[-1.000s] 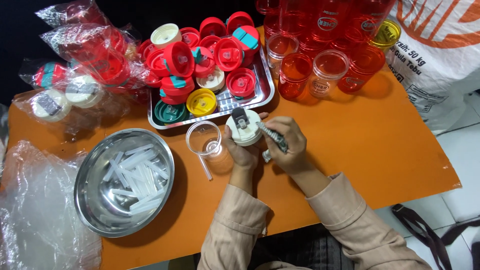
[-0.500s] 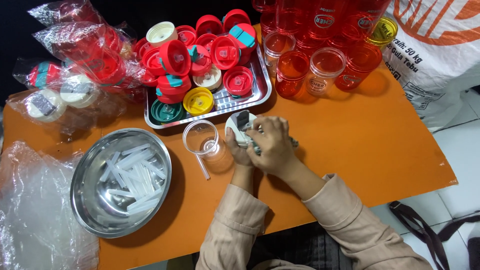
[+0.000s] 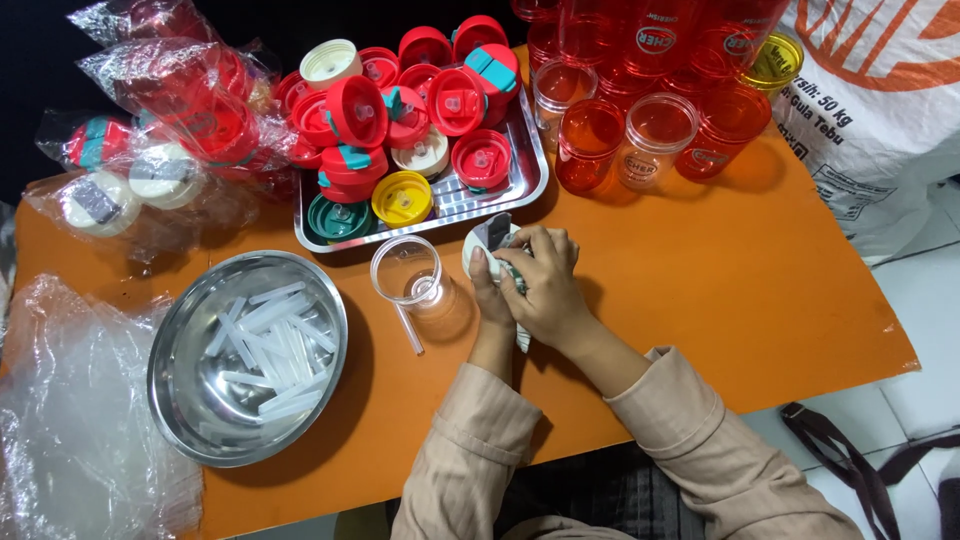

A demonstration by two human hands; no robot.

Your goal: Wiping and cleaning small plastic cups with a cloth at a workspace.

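while both hands meet over the orange table [image 3: 760, 270], the left hand [image 3: 490, 285] and right hand [image 3: 545, 290] have their fingers clamped together on a white lid [image 3: 482, 240], held just beside a clear cup [image 3: 408, 272] below the metal tray [image 3: 530, 170].

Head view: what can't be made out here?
- White lid in both hands: mostly covered by the right hand and left hand; each grip unclear.
- Red cups: tops cut off by the upper edge.
- Bagged lids: blurred by crinkled plastic.
- White sack: cut off at right.
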